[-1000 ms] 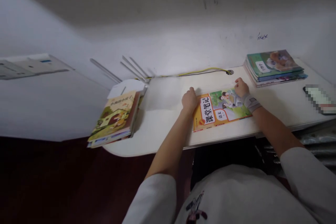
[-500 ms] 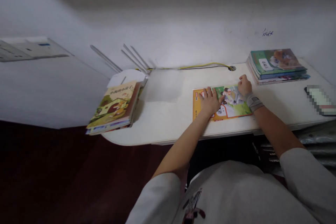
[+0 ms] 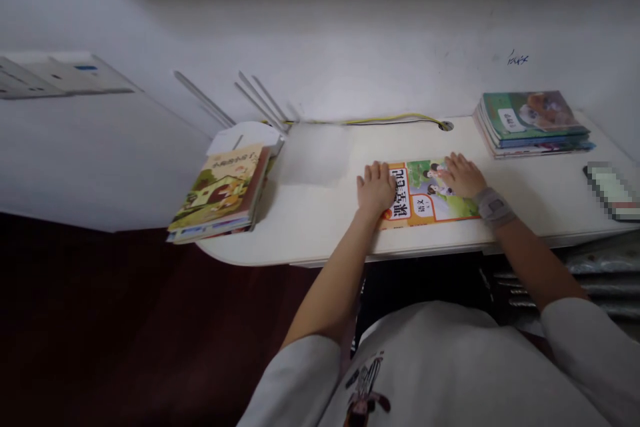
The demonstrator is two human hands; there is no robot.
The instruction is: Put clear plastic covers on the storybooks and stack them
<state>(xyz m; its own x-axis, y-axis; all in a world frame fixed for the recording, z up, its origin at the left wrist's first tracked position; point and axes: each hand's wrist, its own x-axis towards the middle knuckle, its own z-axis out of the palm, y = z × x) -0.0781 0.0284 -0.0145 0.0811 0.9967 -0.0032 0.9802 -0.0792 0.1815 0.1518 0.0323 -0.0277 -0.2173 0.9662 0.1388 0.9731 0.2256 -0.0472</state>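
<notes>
An orange and green book (image 3: pixel 419 191) with a printed cover lies flat near the front edge of the white desk (image 3: pixel 310 227). My left hand (image 3: pixel 375 188) rests over the book's left end, fingers stretched forward and covering part of its border. On the right end lies my right hand (image 3: pixel 464 177), palm down with its fingers extended over the cover picture. A grey band (image 3: pixel 494 205) is on my right wrist. Both hands touch the book, and neither is closed around it.
A stack of picture books (image 3: pixel 220 190) overhangs the desk's left end, before a white router (image 3: pixel 247 133) with antennas. Another book stack (image 3: pixel 535 121) stands at the back right, near a phone (image 3: pixel 613 190). A yellow cable (image 3: pixel 390 119) runs along the wall into a hole.
My left hand has slid left to the book's left end. My right hand, curled before, has opened and now lies flat on the cover. The view has shifted slightly.
</notes>
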